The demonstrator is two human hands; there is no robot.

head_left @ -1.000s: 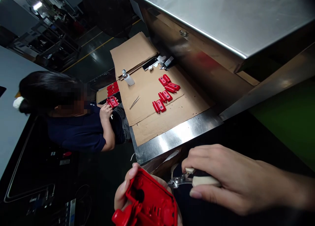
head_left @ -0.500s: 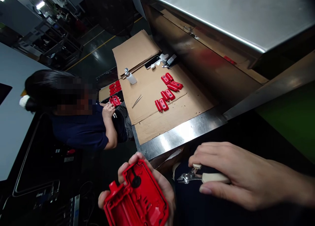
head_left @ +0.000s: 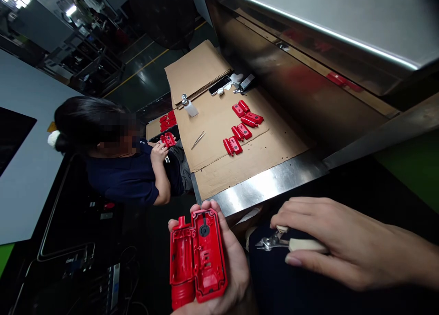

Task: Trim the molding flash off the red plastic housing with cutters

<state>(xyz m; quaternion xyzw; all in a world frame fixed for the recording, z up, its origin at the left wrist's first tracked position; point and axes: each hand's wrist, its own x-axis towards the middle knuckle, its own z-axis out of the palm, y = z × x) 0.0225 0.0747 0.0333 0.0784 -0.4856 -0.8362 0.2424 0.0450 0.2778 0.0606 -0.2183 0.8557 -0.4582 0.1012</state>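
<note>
In my left hand (head_left: 236, 264) rests a red plastic housing (head_left: 211, 278), its hollow inside facing me, with the fingers curled round its far edge. A round black part (head_left: 204, 230) sits in the housing's upper end. My right hand (head_left: 346, 242) is closed round a pair of side cutters (head_left: 274, 242) with cream handles. The cutters' jaws point left toward the housing and stay apart from it. On the table beyond lie several similar red housings (head_left: 242, 132), outer faces up.
Brown cardboard (head_left: 212, 168) covers the metal-edged table (head_left: 264, 182). Tweezers (head_left: 198, 140), a pump bottle (head_left: 190, 105) and a phone (head_left: 219, 85) lie or stand there. At left, a seated co-worker (head_left: 120, 178) holds another red housing (head_left: 168, 139). A metal shelf (head_left: 343, 18) overhangs the right side.
My left hand has turned the red housing more upright and swung its open inside toward me. My right hand keeps the side cutters in nearly the same pose. The view has shifted slightly.
</note>
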